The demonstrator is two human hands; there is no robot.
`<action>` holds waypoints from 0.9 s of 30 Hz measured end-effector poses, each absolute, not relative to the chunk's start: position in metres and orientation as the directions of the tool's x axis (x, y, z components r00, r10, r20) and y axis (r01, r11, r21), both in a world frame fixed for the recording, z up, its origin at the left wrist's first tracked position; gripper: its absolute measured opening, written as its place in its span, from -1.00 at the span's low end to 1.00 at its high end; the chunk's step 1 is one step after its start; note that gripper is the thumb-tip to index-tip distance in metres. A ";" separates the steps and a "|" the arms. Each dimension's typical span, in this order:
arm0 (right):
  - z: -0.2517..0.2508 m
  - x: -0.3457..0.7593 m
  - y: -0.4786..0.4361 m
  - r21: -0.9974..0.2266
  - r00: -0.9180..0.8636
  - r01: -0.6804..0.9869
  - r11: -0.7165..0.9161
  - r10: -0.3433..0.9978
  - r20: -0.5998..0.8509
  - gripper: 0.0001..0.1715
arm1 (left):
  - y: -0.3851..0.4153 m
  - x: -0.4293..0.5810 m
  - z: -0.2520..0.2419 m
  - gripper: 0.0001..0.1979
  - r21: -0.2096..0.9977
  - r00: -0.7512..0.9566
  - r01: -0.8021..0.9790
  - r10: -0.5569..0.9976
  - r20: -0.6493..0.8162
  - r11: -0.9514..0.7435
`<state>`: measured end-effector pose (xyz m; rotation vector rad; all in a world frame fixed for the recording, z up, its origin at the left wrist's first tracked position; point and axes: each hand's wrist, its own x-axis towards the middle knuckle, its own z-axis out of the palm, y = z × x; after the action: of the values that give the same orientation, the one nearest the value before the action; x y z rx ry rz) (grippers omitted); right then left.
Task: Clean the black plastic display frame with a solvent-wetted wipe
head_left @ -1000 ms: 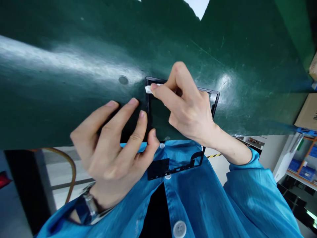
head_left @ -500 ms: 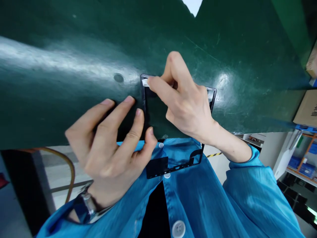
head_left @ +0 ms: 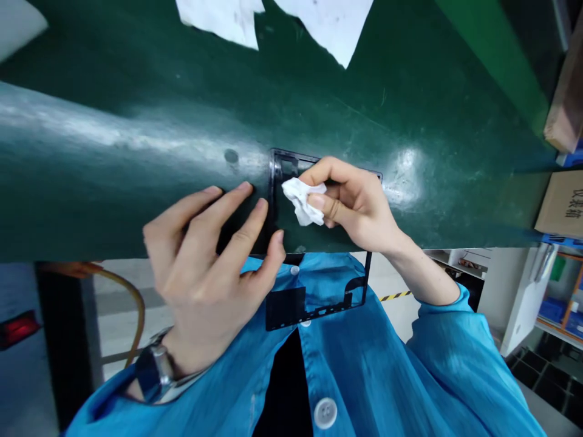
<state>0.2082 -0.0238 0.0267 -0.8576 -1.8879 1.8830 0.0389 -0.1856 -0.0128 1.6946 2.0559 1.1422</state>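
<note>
A thin black frame (head_left: 272, 182) lies on the green table (head_left: 182, 139) and juts past its near edge, over the blue jacket. Between its thumb and forefinger my right hand (head_left: 359, 203) pinches a crumpled white cloth (head_left: 303, 200), above the frame's opening near the upper left corner. The right hand covers part of the frame's far side. With fingers spread, my left hand (head_left: 214, 255) rests at the frame's left side, its fingertips beside or on the black edge; exact contact is hard to make out.
White sheets or cloths (head_left: 319, 24) lie at the far side of the table, with another white piece (head_left: 18, 27) at the far left. A cardboard box (head_left: 562, 203) stands at the right. A yellowish hose (head_left: 136, 303) hangs below the table's near edge at left.
My right hand has drawn back from the frame's upper left corner and turned, showing more of the white cloth. The view has shifted, bringing more white sheets in. The left hand keeps its pose.
</note>
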 end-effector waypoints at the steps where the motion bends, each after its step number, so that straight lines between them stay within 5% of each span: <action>1: 0.024 0.210 -0.024 -0.969 -0.773 0.134 -0.208 0.590 -0.233 -0.65 | -0.184 0.038 -0.011 -0.22 0.643 -0.267 0.765 0.910 0.318 0.000; 4: 0.017 0.212 -0.026 -0.898 -0.797 0.084 -0.432 0.512 -0.321 -0.54 | -0.178 0.036 -0.010 -0.26 0.537 -0.207 0.843 0.903 0.378 -0.031; 8: 0.011 0.211 -0.031 -0.908 -0.788 0.050 -0.416 0.542 -0.292 -0.54 | -0.171 0.031 -0.014 -0.31 0.490 -0.190 0.871 0.895 0.404 -0.036; 13: 0.026 0.212 -0.039 -0.971 -0.691 0.238 0.006 0.704 -0.165 -0.80 | -0.172 0.029 -0.019 -0.28 0.480 -0.190 0.877 0.893 0.408 -0.032; 18: 0.036 0.217 -0.035 -0.812 -0.720 0.324 0.485 0.683 0.121 -0.69 | -0.175 0.032 -0.018 -0.31 0.480 -0.172 0.875 0.893 0.416 -0.055; 27: 0.040 0.205 -0.020 -0.667 -0.735 0.428 0.609 0.664 0.135 -0.69 | -0.176 0.029 -0.010 -0.26 0.467 -0.144 0.882 0.904 0.403 -0.068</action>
<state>0.2051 -0.0198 0.0395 -0.8761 -2.4679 0.8821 0.0287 -0.1759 -0.0097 2.0326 2.1215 1.0127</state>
